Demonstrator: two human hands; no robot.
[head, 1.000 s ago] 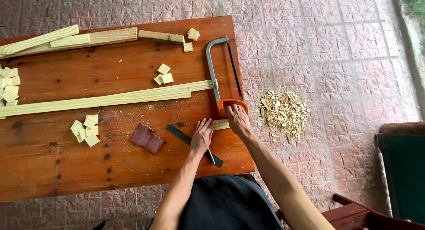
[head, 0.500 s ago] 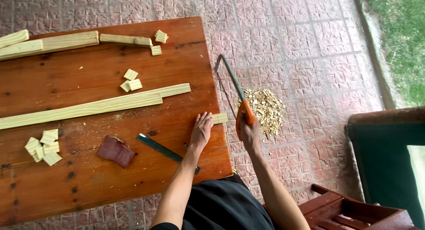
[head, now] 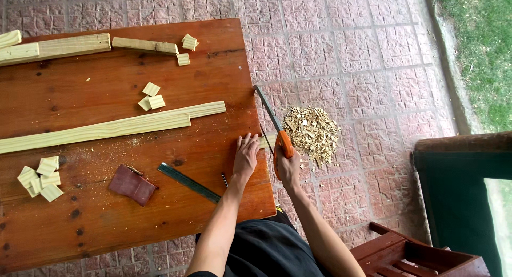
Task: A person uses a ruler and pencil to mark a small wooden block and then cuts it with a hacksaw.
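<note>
The right hand [head: 288, 167] has its grip clenched around the orange handle of a hacksaw [head: 273, 129] at the right edge of the wooden table [head: 106, 223]. The left hand [head: 245, 158] lies flat, grip released, pressing a small wood piece [head: 268, 142] overhanging that edge, near a steel ruler [head: 188, 182].

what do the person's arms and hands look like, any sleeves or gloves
Both arms are bare from the hands up to the bottom edge of the picture: no sleeves show. The left hand and the right hand wear no gloves, and no rings, watch or bands can be made out. The arms are slim, the fingers long. Below them shows a dark, black garment on the body.
</note>
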